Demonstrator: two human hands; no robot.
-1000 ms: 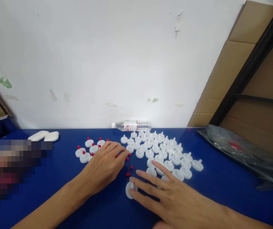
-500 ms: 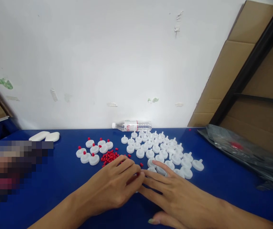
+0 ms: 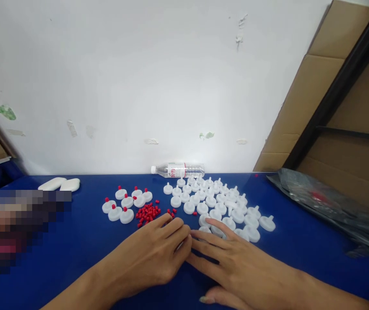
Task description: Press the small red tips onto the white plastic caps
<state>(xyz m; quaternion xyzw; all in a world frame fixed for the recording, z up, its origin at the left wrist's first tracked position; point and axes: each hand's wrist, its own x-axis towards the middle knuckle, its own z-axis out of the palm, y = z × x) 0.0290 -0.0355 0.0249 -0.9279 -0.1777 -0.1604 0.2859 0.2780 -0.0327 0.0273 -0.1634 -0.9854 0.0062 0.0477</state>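
Where both hands meet just in front of the red plug heap [image 3: 148, 213], their fingertips hide whatever lies between.
Left hand [image 3: 153, 256] fingers curl together and right hand [image 3: 236, 262] fingers lie spread on the worktop [image 3: 84, 241]; whether either pinches anything cannot be told. Such small parts likely want a low, light grip. White caps [image 3: 223, 206] lie right of the heap and red-tipped caps [image 3: 124, 204] left of it. Behind it a bottle [image 3: 178, 170] lies on its side, contents unclear.
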